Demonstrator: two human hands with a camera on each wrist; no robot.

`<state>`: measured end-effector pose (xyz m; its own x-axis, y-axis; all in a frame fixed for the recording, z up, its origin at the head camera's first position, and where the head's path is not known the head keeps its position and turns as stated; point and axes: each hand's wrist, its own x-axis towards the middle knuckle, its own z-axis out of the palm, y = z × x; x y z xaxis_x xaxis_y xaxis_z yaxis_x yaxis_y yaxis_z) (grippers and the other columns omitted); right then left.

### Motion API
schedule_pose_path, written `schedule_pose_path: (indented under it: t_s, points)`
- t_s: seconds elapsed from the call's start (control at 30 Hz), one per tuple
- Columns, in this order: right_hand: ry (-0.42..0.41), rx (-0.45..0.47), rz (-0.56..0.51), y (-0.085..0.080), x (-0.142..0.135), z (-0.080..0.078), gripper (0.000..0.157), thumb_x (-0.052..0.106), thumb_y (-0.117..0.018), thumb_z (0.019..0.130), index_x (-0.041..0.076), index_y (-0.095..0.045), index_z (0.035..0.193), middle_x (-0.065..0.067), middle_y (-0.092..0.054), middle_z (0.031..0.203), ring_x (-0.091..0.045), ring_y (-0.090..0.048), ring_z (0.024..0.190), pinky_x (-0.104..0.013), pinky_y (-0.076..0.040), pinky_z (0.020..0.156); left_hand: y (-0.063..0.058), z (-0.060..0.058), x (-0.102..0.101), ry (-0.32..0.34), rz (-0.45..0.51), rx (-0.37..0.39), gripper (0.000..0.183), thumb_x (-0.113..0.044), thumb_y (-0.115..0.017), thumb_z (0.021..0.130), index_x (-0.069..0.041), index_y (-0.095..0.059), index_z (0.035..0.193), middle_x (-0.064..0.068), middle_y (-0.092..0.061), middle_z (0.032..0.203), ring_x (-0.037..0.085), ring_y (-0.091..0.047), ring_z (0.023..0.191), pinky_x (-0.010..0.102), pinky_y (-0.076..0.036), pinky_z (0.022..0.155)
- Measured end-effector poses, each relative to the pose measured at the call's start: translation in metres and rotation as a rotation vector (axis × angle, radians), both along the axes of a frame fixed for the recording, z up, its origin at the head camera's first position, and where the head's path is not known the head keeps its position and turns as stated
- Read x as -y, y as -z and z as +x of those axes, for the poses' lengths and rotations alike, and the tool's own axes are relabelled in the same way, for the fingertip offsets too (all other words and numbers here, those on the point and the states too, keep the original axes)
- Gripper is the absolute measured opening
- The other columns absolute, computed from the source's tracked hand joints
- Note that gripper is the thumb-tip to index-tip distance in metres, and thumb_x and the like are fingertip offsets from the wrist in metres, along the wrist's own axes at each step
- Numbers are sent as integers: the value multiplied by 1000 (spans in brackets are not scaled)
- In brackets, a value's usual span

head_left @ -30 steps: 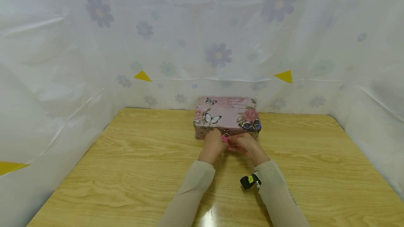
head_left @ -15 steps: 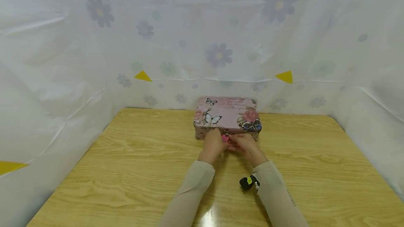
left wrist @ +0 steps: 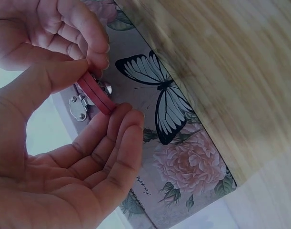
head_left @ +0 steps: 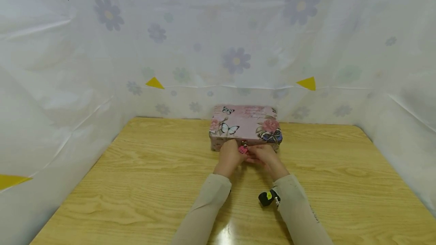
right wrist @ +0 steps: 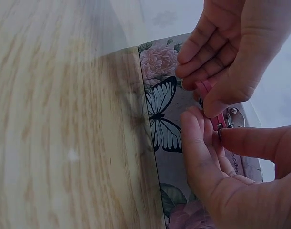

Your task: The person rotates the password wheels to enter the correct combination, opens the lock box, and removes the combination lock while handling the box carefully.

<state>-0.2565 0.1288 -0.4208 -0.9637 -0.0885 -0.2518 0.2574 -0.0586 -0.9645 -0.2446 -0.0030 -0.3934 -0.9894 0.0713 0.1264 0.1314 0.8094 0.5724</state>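
Note:
A pink box (head_left: 246,122) printed with butterflies and roses stands lid down at the back of the table. At the metal latch (left wrist: 78,109) on its front is a small pink padlock (left wrist: 94,93), its face dotted with dark marks in the head view. My left hand (head_left: 229,156) pinches the padlock's body between thumb and forefinger, its other fingers spread beneath. From the other side my right hand (head_left: 267,156) pinches the padlock at its silver shackle (right wrist: 220,132), thumb on the metal. The fingertips of both hands almost meet there and partly cover the lock.
The wooden table (head_left: 153,177) reaches the white flowered curtain (head_left: 197,41) behind the box. A black strap device (head_left: 267,197) sits at the right wrist. Yellow pennants (head_left: 154,82) show on the curtain.
The silver ring of the shackle, plain to see a second ago, is now mostly covered by the right fingers, which have shifted slightly left. The box stays where it was.

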Motion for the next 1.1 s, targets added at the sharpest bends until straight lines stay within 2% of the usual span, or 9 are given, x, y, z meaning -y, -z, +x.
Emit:
schedule_pose_path:
  t_s: [0.17,0.4,0.8,1.1]
  points:
    - [5,-2,-8,1,0,1,25,0,-50,95,-20,-55,109,-4,-62,75,-9,-62,65,-29,-56,70,1,0,0,-6,9,9,36,-15,-86,70,-6,-52,68,3,-52,66,18,-49,61,32,-41,53]
    - [11,6,-5,0,1,2,28,1,-49,95,-22,-53,112,-5,-61,75,-9,-61,65,-29,-56,71,1,0,1,-7,-1,3,32,-16,-86,70,-3,-57,73,5,-56,69,19,-52,64,31,-43,55]
    - [14,8,-7,1,2,4,26,0,-49,95,-21,-53,111,-3,-61,73,-9,-61,64,-26,-56,68,2,0,2,-14,33,15,33,-15,-86,69,-7,-54,67,2,-53,65,18,-49,60,30,-39,51]
    - [13,9,-18,0,3,2,27,0,-48,95,-21,-52,112,-6,-60,77,-10,-61,66,-31,-56,73,0,-3,4,-25,41,32,32,-15,-85,69,-6,-54,65,2,-54,66,18,-49,60,31,-40,52]
